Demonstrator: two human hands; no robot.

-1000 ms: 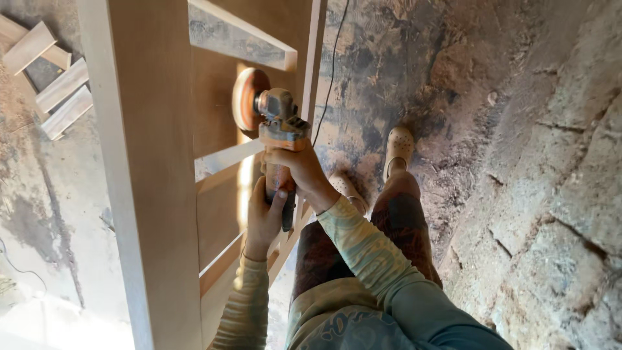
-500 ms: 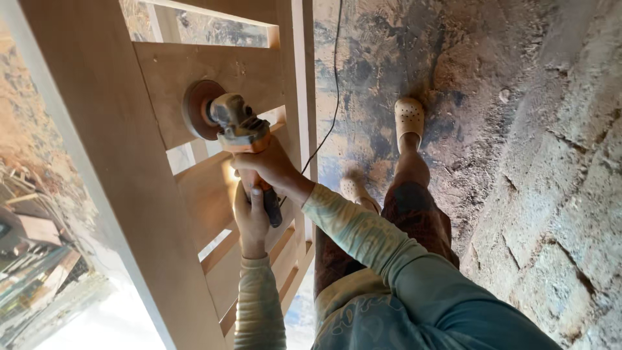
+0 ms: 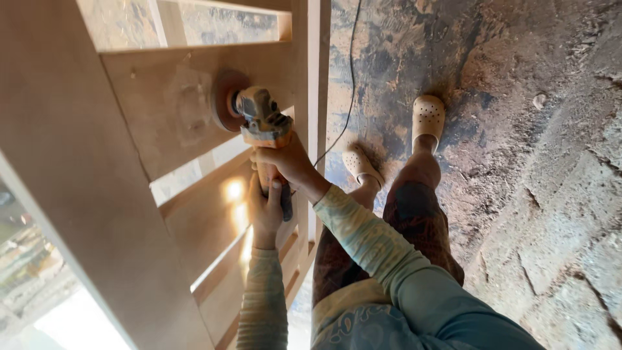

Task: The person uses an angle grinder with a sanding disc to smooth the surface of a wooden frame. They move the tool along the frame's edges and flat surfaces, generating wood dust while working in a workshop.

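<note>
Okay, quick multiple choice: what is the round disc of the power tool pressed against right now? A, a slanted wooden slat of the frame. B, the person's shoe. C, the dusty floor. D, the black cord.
A: the sanding disc of the grinder, gripped by the right hand and left hand, lies flat on a slanted wooden slat.

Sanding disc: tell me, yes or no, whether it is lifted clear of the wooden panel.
No: the sanding disc of the grinder, gripped by the right hand and left hand, lies flat against the wooden panel.
</note>
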